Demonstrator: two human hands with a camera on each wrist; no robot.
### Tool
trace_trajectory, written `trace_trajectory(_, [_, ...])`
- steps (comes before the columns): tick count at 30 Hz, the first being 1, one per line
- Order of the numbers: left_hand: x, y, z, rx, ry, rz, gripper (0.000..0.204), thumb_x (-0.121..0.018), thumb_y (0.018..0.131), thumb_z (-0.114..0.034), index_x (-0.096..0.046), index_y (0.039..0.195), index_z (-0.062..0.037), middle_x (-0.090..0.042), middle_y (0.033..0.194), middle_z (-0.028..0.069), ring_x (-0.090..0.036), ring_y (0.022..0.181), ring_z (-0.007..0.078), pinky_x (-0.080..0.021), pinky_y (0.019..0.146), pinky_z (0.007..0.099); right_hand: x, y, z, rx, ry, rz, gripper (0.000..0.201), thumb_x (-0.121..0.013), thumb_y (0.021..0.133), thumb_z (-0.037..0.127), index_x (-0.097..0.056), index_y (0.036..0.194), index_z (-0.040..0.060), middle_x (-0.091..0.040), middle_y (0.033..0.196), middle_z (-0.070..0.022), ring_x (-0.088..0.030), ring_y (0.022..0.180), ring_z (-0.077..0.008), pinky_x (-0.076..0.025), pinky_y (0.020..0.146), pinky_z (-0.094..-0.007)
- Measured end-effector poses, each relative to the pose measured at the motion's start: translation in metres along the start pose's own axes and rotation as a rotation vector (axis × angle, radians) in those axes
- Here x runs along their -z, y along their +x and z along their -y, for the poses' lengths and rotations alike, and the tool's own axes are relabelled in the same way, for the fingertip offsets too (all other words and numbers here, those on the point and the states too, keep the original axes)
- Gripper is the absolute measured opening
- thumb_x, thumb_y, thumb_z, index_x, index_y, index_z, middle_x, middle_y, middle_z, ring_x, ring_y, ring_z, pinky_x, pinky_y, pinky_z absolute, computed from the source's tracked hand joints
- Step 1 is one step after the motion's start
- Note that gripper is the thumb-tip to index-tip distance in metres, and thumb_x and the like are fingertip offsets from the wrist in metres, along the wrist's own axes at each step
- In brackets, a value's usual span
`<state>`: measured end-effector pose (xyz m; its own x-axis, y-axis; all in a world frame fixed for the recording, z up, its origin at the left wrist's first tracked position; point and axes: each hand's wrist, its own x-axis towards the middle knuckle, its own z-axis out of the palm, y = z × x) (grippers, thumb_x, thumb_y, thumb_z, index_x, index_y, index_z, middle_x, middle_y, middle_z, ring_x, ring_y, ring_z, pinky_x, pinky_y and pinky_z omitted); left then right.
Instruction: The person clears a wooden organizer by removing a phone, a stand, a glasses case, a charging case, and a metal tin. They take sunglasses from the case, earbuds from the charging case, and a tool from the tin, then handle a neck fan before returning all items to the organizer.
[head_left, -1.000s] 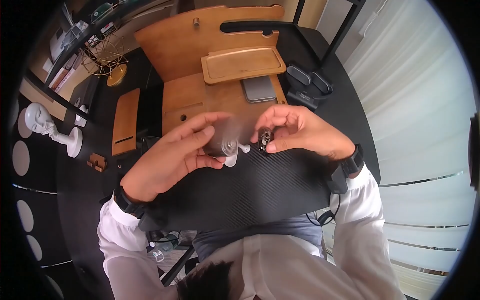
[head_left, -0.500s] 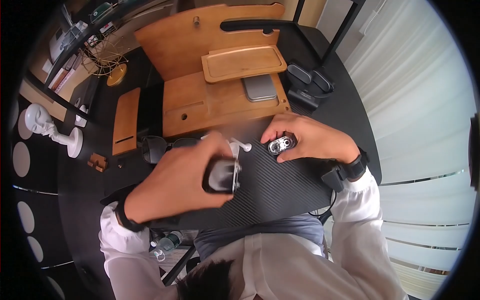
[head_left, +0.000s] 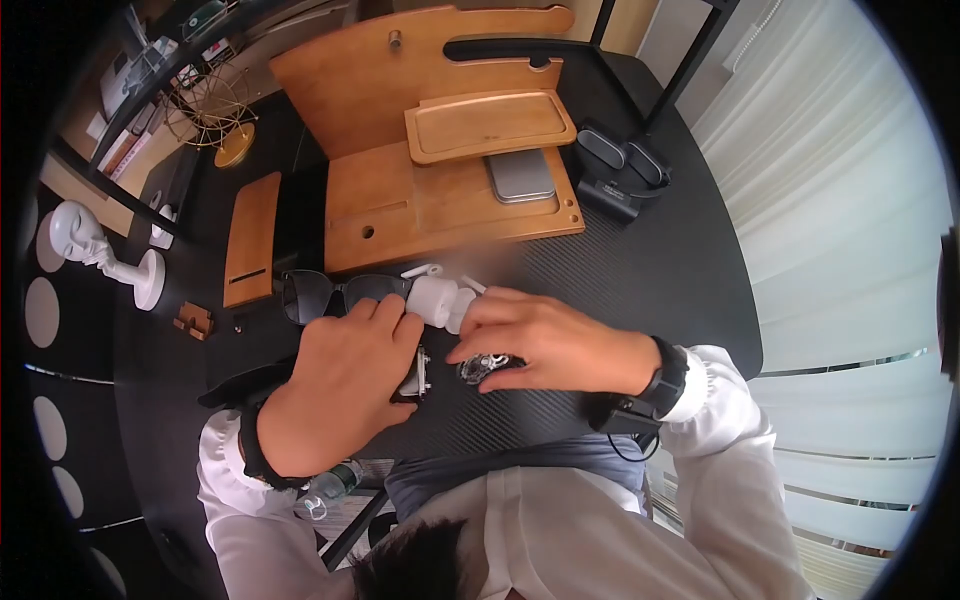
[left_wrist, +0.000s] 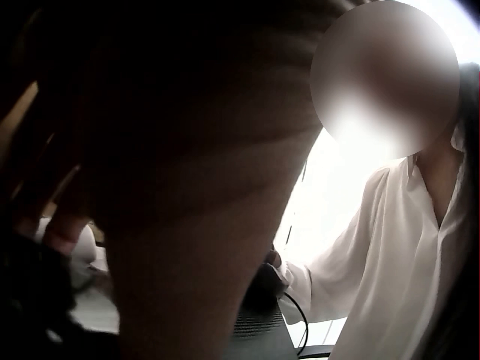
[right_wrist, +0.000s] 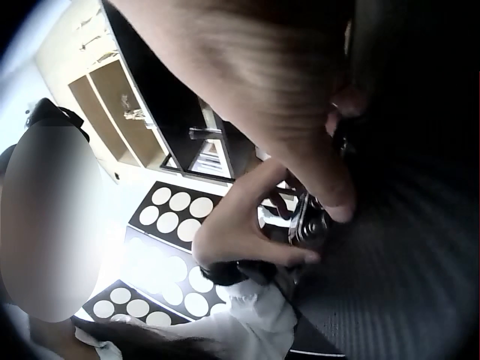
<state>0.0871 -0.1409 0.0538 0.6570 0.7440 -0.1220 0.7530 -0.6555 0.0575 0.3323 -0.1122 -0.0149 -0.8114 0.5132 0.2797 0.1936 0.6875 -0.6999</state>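
Observation:
Low over the black desk mat (head_left: 480, 420), my left hand (head_left: 345, 375) grips a dark device (head_left: 421, 374) with a silver edge, mostly covered by the palm and fingers. Round metal rings show on the device's end (right_wrist: 309, 225) in the right wrist view, like a small rotary shaver. Just right of it, my right hand (head_left: 550, 345) pinches a small oval silver-and-black piece (head_left: 482, 369) between thumb and fingers. Beyond the hands sit a white earbud case (head_left: 432, 300) with its lid up, a white earbud (head_left: 422, 270) and dark sunglasses (head_left: 325, 296).
A wooden desk organizer (head_left: 375, 205) stands at the back, with a grey metal tin (head_left: 522, 176) under its raised tray (head_left: 490, 127). A black eyeglass-shaped object (head_left: 622, 170) lies back right. On the left are a small brown block (head_left: 194, 320) and a white head figurine (head_left: 100, 250).
Both hands have come down and nearer the body, the right one also shifting left. The device and the silver piece moved with them. The earbud case and sunglasses have come into view.

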Motion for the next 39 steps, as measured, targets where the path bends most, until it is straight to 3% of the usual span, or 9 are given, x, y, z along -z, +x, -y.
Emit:
trace_trajectory(3, [0.005,-0.001,0.003,0.017,0.047,0.042,0.057,-0.092,0.062,-0.023,-0.058,0.104,-0.0043,-0.059,0.100,0.0096,-0.064,0.097,0.0265,-0.051,0.072,0.0368,-0.008,0.002,0.000,0.041,0.020,-0.054,0.037,-0.082,0.079,0.011,-0.071,0.113,0.0068,-0.060,0.113,-0.0070,-0.058,0.109,-0.0293,-0.052,0.090,-0.0403])
trace_trajectory(10, [0.014,-0.003,0.004,0.095,0.072,0.030,0.068,-0.093,0.057,-0.034,-0.058,0.106,-0.0050,-0.059,0.098,0.0082,-0.064,0.095,0.0272,-0.050,0.072,0.0371,-0.019,0.002,-0.002,0.000,0.107,-0.181,0.021,-0.078,0.084,0.004,-0.071,0.103,0.0061,-0.062,0.112,-0.0075,-0.063,0.100,-0.0309,-0.052,0.089,-0.0394])
trace_trajectory(13, [0.014,-0.006,-0.004,0.031,-0.023,-0.073,0.072,-0.094,0.051,-0.039,-0.058,0.106,-0.0077,-0.057,0.096,0.0067,-0.062,0.093,0.0281,-0.049,0.070,0.0389,-0.007,0.005,0.001,-0.038,-0.037,-0.357,0.020,-0.078,0.082,0.003,-0.072,0.101,0.0064,-0.063,0.112,-0.0077,-0.063,0.098,-0.0316,-0.052,0.089,-0.0394])
trace_trajectory(15, [0.011,-0.005,-0.012,-0.045,-0.064,-0.081,0.074,-0.093,0.051,-0.040,-0.057,0.106,-0.0079,-0.057,0.097,0.0067,-0.061,0.093,0.0283,-0.049,0.071,0.0388,0.004,0.005,-0.003,-0.118,-0.254,-0.438,0.026,-0.078,0.084,0.011,-0.069,0.108,0.0048,-0.061,0.118,-0.0128,-0.059,0.107,-0.0350,-0.049,0.095,-0.0428])
trace_trajectory(17, [0.006,-0.004,-0.014,-0.085,-0.063,-0.049,0.064,-0.091,0.059,-0.033,-0.056,0.107,-0.0089,-0.055,0.098,0.0064,-0.060,0.094,0.0276,-0.049,0.070,0.0385,0.013,0.007,-0.011,-0.165,-0.509,-0.581,0.030,-0.077,0.085,0.019,-0.068,0.109,0.0044,-0.060,0.116,-0.0148,-0.057,0.111,-0.0356,-0.047,0.096,-0.0440])
trace_trajectory(21, [0.001,0.000,-0.011,-0.105,-0.042,-0.030,0.054,-0.089,0.065,-0.025,-0.057,0.106,-0.0096,-0.054,0.098,0.0063,-0.060,0.093,0.0266,-0.049,0.069,0.0387,0.020,0.000,-0.042,-0.192,-0.822,-0.606,0.040,-0.074,0.090,0.032,-0.066,0.114,0.0014,-0.059,0.119,-0.0182,-0.054,0.114,-0.0378,-0.045,0.099,-0.0456])
trace_trajectory(26, [-0.002,-0.001,-0.008,-0.094,-0.024,-0.024,0.051,-0.089,0.066,-0.024,-0.057,0.104,-0.0095,-0.054,0.099,0.0060,-0.059,0.094,0.0264,-0.049,0.070,0.0395,0.034,0.001,-0.039,-0.364,-0.691,-0.561,0.044,-0.076,0.088,0.037,-0.063,0.109,0.0009,-0.057,0.110,-0.0169,-0.054,0.104,-0.0364,-0.046,0.089,-0.0465])
trace_trajectory(31, [0.002,0.008,-0.013,-0.193,-0.176,-0.196,0.050,-0.088,0.068,-0.028,-0.058,0.104,-0.0093,-0.053,0.099,0.0071,-0.059,0.094,0.0284,-0.049,0.073,0.0396,0.034,0.022,-0.062,-0.287,-0.901,-0.717,0.048,-0.083,0.078,0.037,-0.061,0.103,0.0022,-0.057,0.103,-0.0155,-0.054,0.099,-0.0337,-0.044,0.085,-0.0429])
trace_trajectory(39, [0.004,0.024,0.002,-0.155,-0.262,-0.325,0.045,-0.086,0.076,-0.027,-0.061,0.109,-0.0071,-0.057,0.109,0.0096,-0.059,0.104,0.0317,-0.049,0.084,0.0402,0.038,0.013,-0.040,-0.320,-0.639,-0.703,0.037,-0.081,0.071,0.024,-0.064,0.099,0.0061,-0.064,0.094,-0.0118,-0.056,0.097,-0.0308,-0.041,0.087,-0.0419])
